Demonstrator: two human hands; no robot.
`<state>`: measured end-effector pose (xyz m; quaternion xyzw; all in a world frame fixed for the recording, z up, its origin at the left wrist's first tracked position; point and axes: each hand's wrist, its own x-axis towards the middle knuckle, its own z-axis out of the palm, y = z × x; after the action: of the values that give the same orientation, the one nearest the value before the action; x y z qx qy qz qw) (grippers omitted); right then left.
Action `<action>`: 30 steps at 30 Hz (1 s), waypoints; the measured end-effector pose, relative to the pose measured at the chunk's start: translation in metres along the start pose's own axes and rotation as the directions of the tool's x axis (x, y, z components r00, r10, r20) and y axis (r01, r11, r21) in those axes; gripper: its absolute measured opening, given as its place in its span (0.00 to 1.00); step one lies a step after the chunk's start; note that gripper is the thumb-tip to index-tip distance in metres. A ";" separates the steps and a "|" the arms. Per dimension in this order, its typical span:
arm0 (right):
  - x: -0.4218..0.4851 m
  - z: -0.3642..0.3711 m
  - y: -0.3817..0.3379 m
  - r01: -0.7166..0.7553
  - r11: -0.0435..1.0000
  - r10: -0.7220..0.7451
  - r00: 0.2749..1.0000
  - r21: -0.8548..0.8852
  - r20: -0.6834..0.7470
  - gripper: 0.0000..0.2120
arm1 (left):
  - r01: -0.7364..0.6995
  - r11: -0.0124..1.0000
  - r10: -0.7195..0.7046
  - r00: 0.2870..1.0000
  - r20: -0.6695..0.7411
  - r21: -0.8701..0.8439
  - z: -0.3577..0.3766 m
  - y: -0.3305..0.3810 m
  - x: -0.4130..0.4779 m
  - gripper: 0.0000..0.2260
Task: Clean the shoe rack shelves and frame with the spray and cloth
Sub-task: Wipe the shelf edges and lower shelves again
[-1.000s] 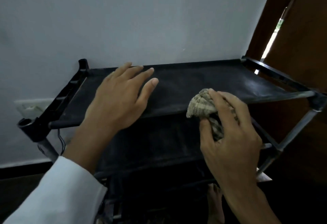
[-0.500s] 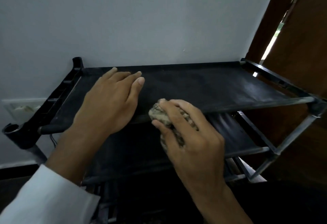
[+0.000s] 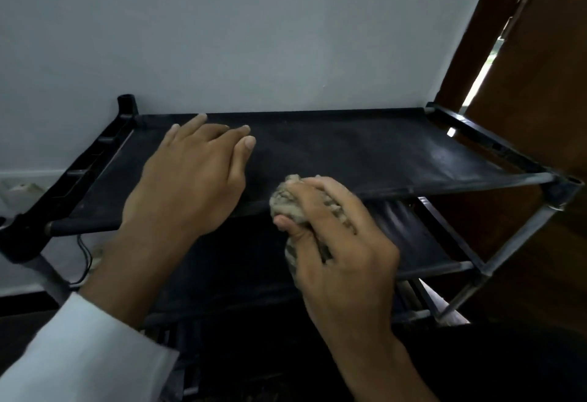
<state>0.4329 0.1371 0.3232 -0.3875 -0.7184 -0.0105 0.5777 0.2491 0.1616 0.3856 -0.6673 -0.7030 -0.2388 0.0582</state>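
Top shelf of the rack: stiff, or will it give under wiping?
The top shelf looks like fabric stretched between bars, creased near its right end, so it probably sags when pressed. The thin tube frame looks light and may shift; the left hand lies flat on the shelf.

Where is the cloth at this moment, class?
In the head view the cloth is bunched in the right hand at the front edge of the top shelf, just right of the left hand resting flat there.

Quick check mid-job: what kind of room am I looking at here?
Probably a home entryway: a black shoe rack stands against a plain white wall, beside a brown wooden door showing daylight at its edge.
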 end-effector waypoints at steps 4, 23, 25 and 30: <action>0.011 -0.019 0.010 0.091 0.989 -0.077 0.990 -0.119 0.117 0.14 | 0.028 0.999 -0.028 0.999 0.016 -0.024 -0.001 -0.003 -0.001 0.25; 0.056 -0.127 0.090 -0.265 0.924 0.305 0.945 -0.276 0.114 0.13 | -0.286 0.956 0.271 0.947 -0.173 -0.069 0.015 0.110 0.021 0.17; 0.053 -0.121 0.084 -0.221 0.931 0.277 0.946 -0.292 0.167 0.15 | -0.320 0.946 0.314 0.946 -0.084 -0.060 0.029 0.122 0.029 0.21; 0.047 -0.102 0.071 -0.058 0.953 0.135 0.960 -0.297 0.246 0.16 | -0.238 0.967 0.239 0.971 0.000 -0.096 0.039 0.122 0.033 0.22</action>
<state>0.5552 0.1649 0.3654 -0.5002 -0.7594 -0.0346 0.4147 0.3726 0.2074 0.3959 -0.7502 -0.6059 -0.2598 0.0504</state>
